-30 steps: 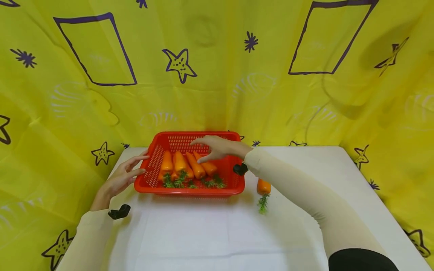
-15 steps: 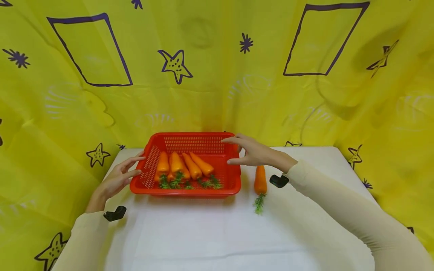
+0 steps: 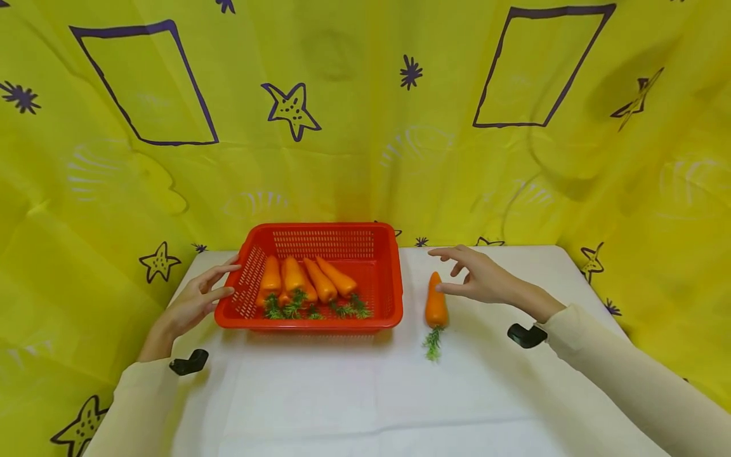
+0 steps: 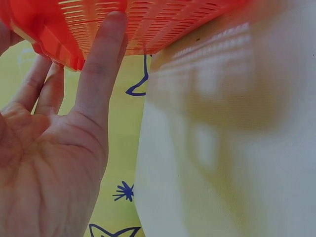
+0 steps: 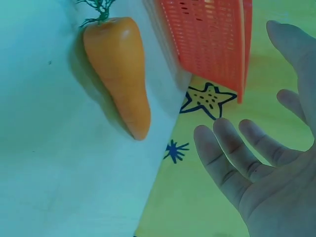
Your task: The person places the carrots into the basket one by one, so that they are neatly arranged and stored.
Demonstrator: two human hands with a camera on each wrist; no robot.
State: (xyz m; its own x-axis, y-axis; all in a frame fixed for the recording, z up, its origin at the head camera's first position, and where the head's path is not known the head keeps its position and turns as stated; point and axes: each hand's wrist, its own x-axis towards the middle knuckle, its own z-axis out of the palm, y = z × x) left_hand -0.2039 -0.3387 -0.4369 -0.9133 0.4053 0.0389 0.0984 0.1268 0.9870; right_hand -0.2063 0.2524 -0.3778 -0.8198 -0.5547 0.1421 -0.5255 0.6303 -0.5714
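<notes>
A red plastic basket (image 3: 388, 279) with slotted walls holds several orange carrots (image 3: 323, 280), their green tops toward the front. My left hand (image 3: 191, 306) touches its left side with extended fingers; in the left wrist view the thumb (image 4: 101, 69) lies against the slotted wall. One more carrot (image 3: 436, 304) lies on the table right of the basket, its tip pointing away from me. Over that carrot's right side hovers my right hand (image 3: 482, 277), fingers apart and holding nothing. The right wrist view shows the lone carrot (image 5: 121, 74) apart from the spread fingers.
A white cloth covers the table (image 3: 320, 393). Behind it and along both sides hangs a yellow curtain (image 3: 342, 165) with star and frame drawings. Black wrist cameras (image 3: 526, 336) sit on both sleeves.
My right hand has moved right, from above the basket to beside the lone carrot. The left hand has stayed at the basket's left side. The head view has shifted slightly.
</notes>
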